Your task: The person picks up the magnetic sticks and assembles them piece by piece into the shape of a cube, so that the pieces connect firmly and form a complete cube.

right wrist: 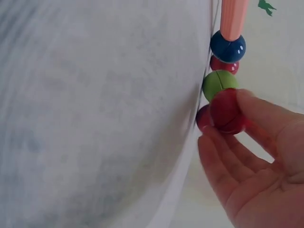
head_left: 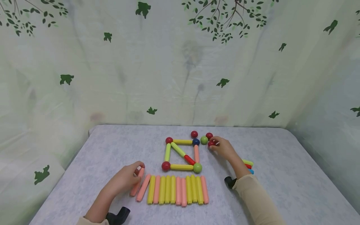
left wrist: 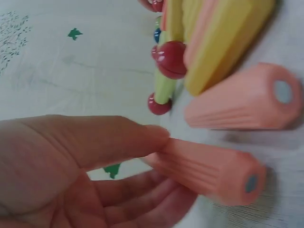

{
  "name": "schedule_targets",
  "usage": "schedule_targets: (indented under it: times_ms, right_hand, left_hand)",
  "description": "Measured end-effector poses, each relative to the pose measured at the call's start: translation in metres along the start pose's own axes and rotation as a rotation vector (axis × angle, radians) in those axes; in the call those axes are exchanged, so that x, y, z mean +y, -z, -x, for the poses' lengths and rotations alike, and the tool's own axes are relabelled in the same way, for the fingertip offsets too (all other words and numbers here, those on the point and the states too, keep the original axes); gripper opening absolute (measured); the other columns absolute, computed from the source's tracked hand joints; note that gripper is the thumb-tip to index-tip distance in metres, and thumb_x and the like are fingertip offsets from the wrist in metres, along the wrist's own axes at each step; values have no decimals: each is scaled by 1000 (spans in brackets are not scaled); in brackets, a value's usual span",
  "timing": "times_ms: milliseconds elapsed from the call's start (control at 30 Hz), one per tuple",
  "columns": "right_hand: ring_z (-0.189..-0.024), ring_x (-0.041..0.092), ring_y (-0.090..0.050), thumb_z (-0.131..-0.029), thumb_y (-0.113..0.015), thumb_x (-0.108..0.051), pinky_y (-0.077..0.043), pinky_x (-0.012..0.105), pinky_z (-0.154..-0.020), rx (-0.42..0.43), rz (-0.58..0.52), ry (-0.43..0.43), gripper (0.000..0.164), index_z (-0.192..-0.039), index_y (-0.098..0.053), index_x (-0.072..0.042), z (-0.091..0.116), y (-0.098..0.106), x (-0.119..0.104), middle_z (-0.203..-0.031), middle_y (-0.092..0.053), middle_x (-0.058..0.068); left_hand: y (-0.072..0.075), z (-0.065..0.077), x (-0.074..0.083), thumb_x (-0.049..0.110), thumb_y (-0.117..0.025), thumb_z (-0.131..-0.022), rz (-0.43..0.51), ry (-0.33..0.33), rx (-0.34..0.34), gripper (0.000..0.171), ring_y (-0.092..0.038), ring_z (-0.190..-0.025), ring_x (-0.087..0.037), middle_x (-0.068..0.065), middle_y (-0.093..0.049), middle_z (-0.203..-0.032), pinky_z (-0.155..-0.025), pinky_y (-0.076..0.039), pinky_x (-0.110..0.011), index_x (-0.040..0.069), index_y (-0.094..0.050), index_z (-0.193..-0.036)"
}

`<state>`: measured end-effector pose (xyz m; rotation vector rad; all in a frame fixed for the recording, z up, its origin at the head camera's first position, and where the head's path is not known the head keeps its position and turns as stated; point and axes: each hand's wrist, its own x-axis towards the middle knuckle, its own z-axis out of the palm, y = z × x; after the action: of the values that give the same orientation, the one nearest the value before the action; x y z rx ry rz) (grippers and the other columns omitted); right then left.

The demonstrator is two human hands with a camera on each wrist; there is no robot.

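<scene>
My left hand pinches a pink magnetic stick between thumb and fingers, at the left end of the stick row. Another pink stick lies slanted beside it. With thumb and fingertips, my right hand holds a red ball, close to a green ball and a second red ball. Between the hands lies a four-sided frame of sticks and balls: red balls at its left corners, a navy ball and a green ball at its right. A diagonal of green stick and red stick crosses it.
Several yellow and pink sticks lie side by side in front of the frame. A loose red ball sits behind the navy one. Green, red and blue sticks are partly hidden by the right forearm. A leaf-printed curtain hangs behind the table.
</scene>
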<state>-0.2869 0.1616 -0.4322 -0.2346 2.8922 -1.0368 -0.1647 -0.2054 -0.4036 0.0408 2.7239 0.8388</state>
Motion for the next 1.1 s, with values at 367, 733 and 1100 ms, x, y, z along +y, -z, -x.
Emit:
schedule_targets:
  times_ms: [367, 733, 1100]
  right_hand:
    - [-101, 28, -52, -83, -65, -21, -48, 37, -79, 59, -282, 60, 42, -122, -53, -11, 12, 9, -14, -113, -55, 10]
    - [-97, 25, -55, -83, -65, -22, -48, 35, -79, 4, -506, 187, 43, -122, -53, -9, 21, 3, -45, -113, -55, 10]
    - [-103, 33, -52, -85, -60, -2, -45, 34, -85, -118, -627, 390, 36, -117, -47, 6, 48, -5, -132, -114, -52, 19]
  left_hand:
    - [-11, -22, 30, 7, -67, -80, 334, -386, 488, 40, -56, -93, -20, -3, -59, -99, -72, -51, -37, 9, -50, -117]
    - [-34, -37, 41, 9, -67, -80, 517, -372, 369, 41, -55, -97, -17, -3, -58, -104, -78, -48, -33, 11, -51, -118]
    - [-36, -39, 43, 6, -65, -82, 579, -374, 347, 44, -54, -98, -17, -5, -61, -104, -78, -48, -31, 7, -46, -122]
